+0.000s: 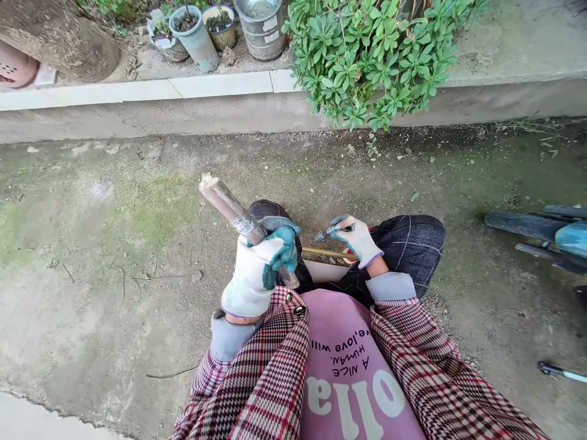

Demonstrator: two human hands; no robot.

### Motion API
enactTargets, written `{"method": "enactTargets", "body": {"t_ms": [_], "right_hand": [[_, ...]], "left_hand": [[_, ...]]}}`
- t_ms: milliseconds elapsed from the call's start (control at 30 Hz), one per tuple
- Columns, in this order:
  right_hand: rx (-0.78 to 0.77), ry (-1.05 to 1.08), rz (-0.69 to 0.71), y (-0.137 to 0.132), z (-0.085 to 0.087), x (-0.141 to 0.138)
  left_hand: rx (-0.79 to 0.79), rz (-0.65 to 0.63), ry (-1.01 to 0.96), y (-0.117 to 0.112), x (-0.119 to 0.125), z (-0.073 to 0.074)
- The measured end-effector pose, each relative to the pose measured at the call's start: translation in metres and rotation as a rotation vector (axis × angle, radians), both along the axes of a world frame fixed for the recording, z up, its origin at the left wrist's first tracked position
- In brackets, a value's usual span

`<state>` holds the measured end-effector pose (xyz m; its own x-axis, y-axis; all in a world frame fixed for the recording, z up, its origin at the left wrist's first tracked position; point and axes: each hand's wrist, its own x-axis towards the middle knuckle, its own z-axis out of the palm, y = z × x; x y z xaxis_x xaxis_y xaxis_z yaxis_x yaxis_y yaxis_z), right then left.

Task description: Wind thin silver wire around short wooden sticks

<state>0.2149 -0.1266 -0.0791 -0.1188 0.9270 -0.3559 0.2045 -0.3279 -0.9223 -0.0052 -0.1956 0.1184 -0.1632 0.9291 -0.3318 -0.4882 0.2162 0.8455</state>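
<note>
Mossy concrete ground [151,238] spreads out beneath and around both hands. Beyond them, farther from the person, runs a raised ledge [202,113], with a leafy green shrub [362,55] overhanging it roughly ahead of the right hand. The person sits or squats low in a checked jacket [261,373] and a pink printed top [353,366], directly behind the hands. One knee of the dark checked trousers [413,244] shows to the right of the right hand, the other just beyond the left. Farther ahead of the left hand, a metal bucket [261,30] and a pale blue pot [195,40] stand on the ledge.

The left hand [263,266], in a white and teal glove, is clenched around a thick brownish stick [224,201] with a clear wrapping; its pale, ragged end slants out forward and left of that hand, while its other end emerges behind the fingers.

The right hand [362,239], gloved alike, has its fingers bent toward the thumb; whether the narrow grey shape at its tips is a held piece or soiled glove cannot be told. A thin brass-coloured rod [325,251] lies between the hands, just below the right fingertips.
</note>
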Motion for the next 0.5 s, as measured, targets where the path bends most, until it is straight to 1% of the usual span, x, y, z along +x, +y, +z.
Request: {"method": "enactTargets", "body": {"t_ms": [67,133,233,300,367,433,500], "right_hand": [[-0.024,0.098,0.047,-0.002,0.007,0.009],[-0.05,0.217,0.129,-0.007,0.018,0.018],[-0.085,0.397,0.22,-0.015,0.034,0.027],[-0.093,0.435,0.18,-0.017,0.041,0.031],[-0.104,0.455,0.071,-0.016,0.046,0.035],[-0.126,0.519,-0.023,-0.012,0.05,0.04],[-0.147,0.566,-0.033,-0.01,0.055,0.043]], "left_hand": [[0.046,0.029,-0.005,0.001,-0.008,0.004],[0.101,0.06,-0.032,0.002,-0.02,0.007],[0.174,0.071,-0.055,0.003,-0.038,0.008],[0.19,0.076,-0.046,0.002,-0.048,0.006],[0.186,0.106,-0.038,0.0,-0.057,0.005],[0.2,0.132,-0.049,-0.002,-0.065,0.004],[0.219,0.155,-0.069,-0.004,-0.073,0.003]]}}
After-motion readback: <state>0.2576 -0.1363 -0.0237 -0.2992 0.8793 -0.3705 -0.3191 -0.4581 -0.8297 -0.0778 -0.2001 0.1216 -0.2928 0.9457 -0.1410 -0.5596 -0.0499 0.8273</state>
